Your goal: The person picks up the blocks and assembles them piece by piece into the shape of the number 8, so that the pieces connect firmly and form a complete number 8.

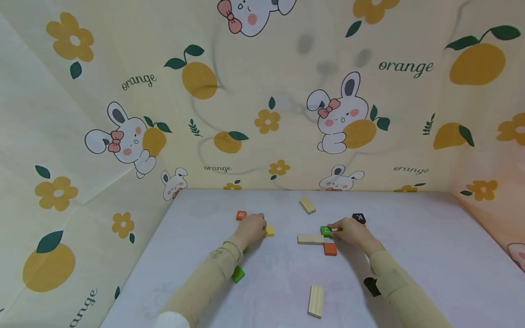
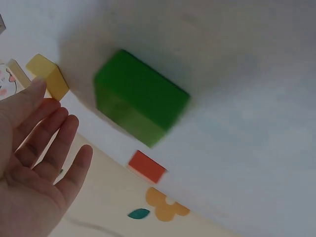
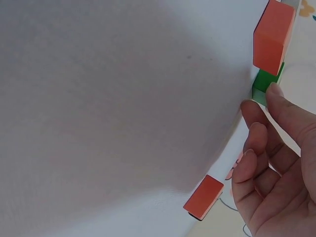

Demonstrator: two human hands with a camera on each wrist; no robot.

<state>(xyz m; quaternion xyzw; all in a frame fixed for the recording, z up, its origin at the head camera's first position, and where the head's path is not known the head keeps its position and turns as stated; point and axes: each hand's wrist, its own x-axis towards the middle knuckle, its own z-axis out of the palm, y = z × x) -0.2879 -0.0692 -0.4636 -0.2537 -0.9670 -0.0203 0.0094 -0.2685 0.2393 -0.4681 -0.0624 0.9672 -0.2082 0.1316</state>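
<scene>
My left hand (image 1: 251,228) pinches a yellow block (image 1: 269,231) by its near end, between thumb and forefinger; its other fingers are spread in the left wrist view. Over on the right, my right hand (image 1: 353,230) has thumb and forefinger on a small green block (image 1: 326,231) with a letter on top. That block lies by the end of a pale wooden plank (image 1: 310,239), and an orange block (image 1: 330,249) sits just in front. The right wrist view shows the thumb on the green block's side, with the orange block (image 3: 273,37) hiding part of it.
An orange letter block (image 1: 241,215) lies beyond my left hand, and a green block (image 1: 238,274) near that forearm. A black letter block (image 1: 358,218) is behind my right hand; another black piece (image 1: 372,286) is beside the right sleeve. Wooden planks lie behind (image 1: 307,205) and in front (image 1: 316,301).
</scene>
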